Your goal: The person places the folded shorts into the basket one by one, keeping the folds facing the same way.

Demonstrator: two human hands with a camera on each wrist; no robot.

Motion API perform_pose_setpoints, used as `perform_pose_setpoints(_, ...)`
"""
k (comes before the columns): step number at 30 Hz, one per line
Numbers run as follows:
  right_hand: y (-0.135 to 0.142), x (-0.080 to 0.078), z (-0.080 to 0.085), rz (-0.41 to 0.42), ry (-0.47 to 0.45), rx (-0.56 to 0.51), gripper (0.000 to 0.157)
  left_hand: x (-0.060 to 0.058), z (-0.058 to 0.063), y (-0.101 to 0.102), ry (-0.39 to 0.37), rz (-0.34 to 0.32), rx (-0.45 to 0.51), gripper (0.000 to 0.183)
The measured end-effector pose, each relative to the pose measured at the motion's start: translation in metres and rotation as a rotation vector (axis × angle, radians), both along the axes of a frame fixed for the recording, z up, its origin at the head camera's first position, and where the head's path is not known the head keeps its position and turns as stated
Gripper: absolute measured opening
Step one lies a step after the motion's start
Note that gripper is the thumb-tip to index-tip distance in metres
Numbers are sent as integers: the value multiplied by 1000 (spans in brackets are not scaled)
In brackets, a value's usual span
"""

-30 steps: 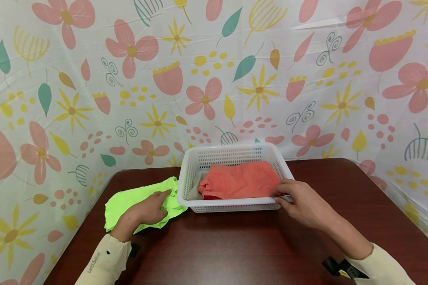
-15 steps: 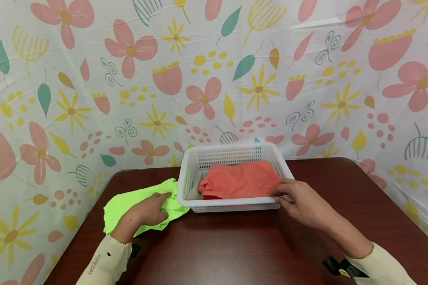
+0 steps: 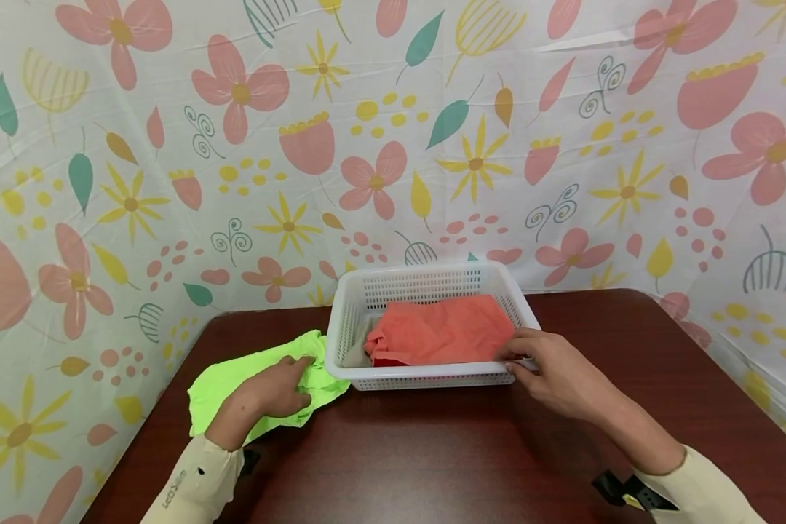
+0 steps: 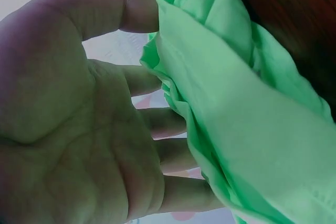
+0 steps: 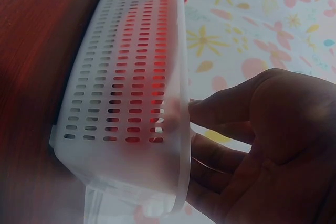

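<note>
My left hand (image 3: 276, 389) is on a lime-green cloth (image 3: 232, 378) lying bunched on the table at the left. In the left wrist view the thumb and fingers (image 4: 168, 153) bend into the folds of the green cloth (image 4: 226, 98), and the fingertips are hidden there. A white slotted plastic basket (image 3: 426, 372) stands just right of the cloth. My right hand (image 3: 560, 375) grips its front right corner, with the thumb at the outer side of the rim (image 5: 184, 98). Inside the basket rests a folded coral-red cloth (image 3: 442, 331).
A greyish-white piece (image 3: 359, 349) lies inside the basket at its left end. The dark reddish-brown table (image 3: 406, 466) runs back to a floral-patterned curtain (image 3: 393, 131), close behind the basket.
The green cloth has shifted slightly left and toward me, with its near edge creeping forward. The left hand has barely moved; the right hand and basket stay in place.
</note>
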State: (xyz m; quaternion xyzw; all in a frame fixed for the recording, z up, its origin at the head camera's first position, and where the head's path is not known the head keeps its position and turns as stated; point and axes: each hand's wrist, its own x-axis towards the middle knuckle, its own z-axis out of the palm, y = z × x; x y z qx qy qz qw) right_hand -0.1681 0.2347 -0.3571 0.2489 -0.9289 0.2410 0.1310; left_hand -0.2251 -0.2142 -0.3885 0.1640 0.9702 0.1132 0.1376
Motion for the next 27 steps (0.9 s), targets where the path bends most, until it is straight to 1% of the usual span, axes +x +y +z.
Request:
perform_pose_setpoints(3, 0, 0, 0, -3, -9, 0, 22, 1, 0, 0, 6, -5, -3, 69)
perform_pose_setpoints(12, 0, 0, 0, -1, -8, 1, 23, 4, 2, 3, -10, -10, -13, 69)
perform_pose_setpoints(27, 0, 0, 0, -1, -10, 5, 23, 12, 6, 10, -14, -25, -37, 70)
